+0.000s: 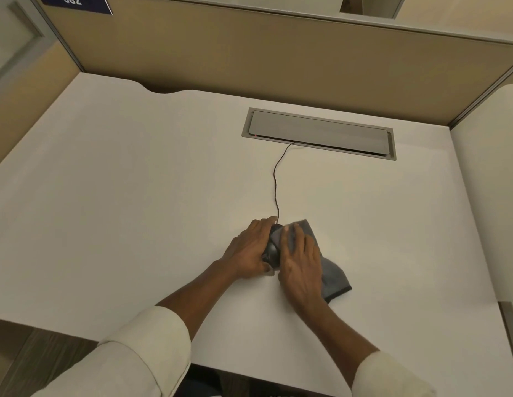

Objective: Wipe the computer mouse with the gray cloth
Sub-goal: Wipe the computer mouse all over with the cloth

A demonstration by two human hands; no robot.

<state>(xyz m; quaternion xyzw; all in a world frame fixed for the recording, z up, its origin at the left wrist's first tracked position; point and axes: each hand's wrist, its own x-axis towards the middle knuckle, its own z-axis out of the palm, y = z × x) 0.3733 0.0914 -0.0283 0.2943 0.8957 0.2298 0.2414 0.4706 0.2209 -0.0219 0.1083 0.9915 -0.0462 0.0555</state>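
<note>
The left hand point(251, 249) was closed around the left side of the black computer mouse point(271, 250), its fingers curled along the front edge and its thumb at the rear, pinning the device to the white desk point(120, 196). The right hand point(299, 265) lay flat on the gray cloth point(334, 277), fingers extended, pressing the cloth's front portion against the top and right side of the mouse; it pressed rather than clasped. The rest of the cloth trailed onto the desk to the right of the mouse. A thin black cable point(276, 179) ran from the front of the mouse to the recessed cable tray point(318, 133) set in the desk; its gray lid was down, so its contents were hidden. Both forearms emerged from rolled cream sleeves point(152, 339).
</note>
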